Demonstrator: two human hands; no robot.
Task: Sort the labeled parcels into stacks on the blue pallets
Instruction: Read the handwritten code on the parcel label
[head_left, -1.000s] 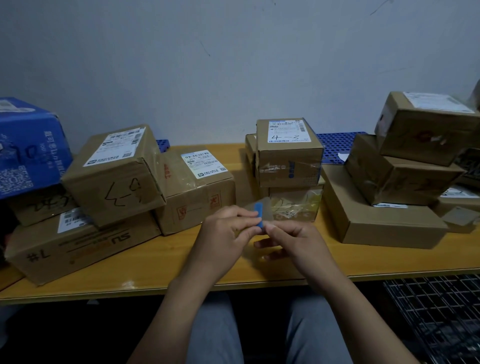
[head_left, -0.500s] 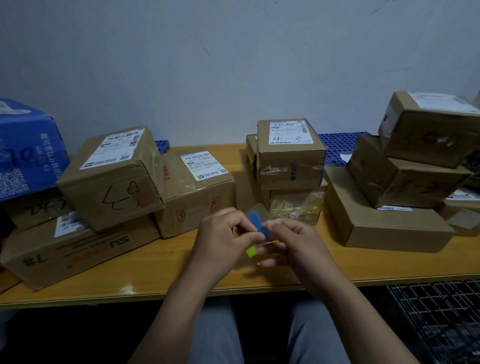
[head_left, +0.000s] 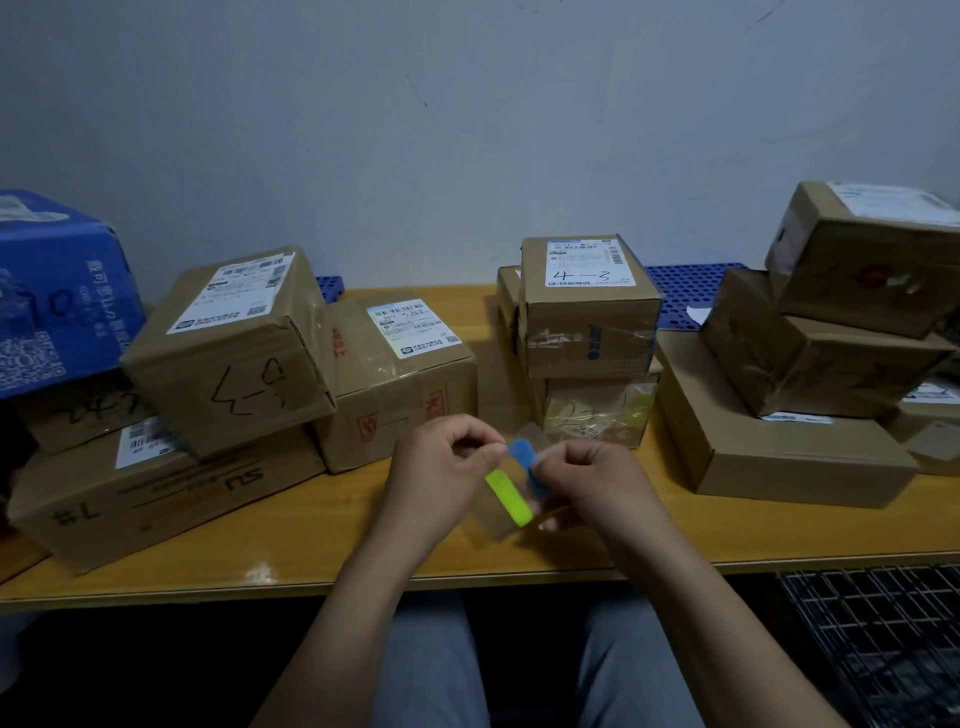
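**Obs:** Hands, please.

**Op:** I log both over the near edge of the table. The left hand pinches the clear backing sheet between thumb and forefinger. The right hand pinches the blue sticker, which by my reading is partly lifted off the sheet. A yellow-green sticker lies flat on the same sheet, just beside it.

**Obs:** Parcels?

**Op:** None in hand. The parcel marked 4-3 tops the middle stack, beyond the hands. A blue pallet shows at the far edge, between that stack and the right stack. On the left, a tilted parcel leans on its neighbours.

**Obs:** What could go wrong from here?

**Op:** Three items, all judgement:
- The sticker could curl and bond to itself or to my fingertip, if it comes off too fast with one end free.
- The sheet could slip from the left pinch, because the grip is only on its edge.
- When I reach left, a nudge could slide the tilted parcel off, since it is not seated flat.

Separately, I cannot tell which parcel the blue sticker goes with, so there is a risk of mislabelling.
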